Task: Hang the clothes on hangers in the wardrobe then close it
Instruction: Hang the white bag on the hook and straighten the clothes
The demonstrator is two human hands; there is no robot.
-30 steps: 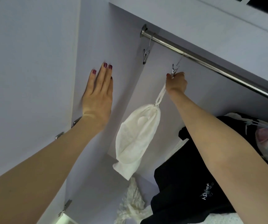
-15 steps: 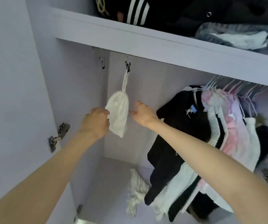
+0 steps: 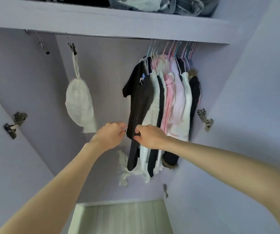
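Both bare arms reach forward and upward, converging toward the middle of the view. The left hand [image 3: 110, 134] shows its back to the camera, with fingers curled inward. The right hand [image 3: 150, 136] sits just beside it, nearly touching, its thumb and fingers bent together in a pinch.

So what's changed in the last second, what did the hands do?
The right hand let go of the clip holding the white pouch and came down to pinch the black garment. The left hand left the wardrobe wall and curled beside it. The pouch stayed clipped; the other clothes stayed on their hangers.
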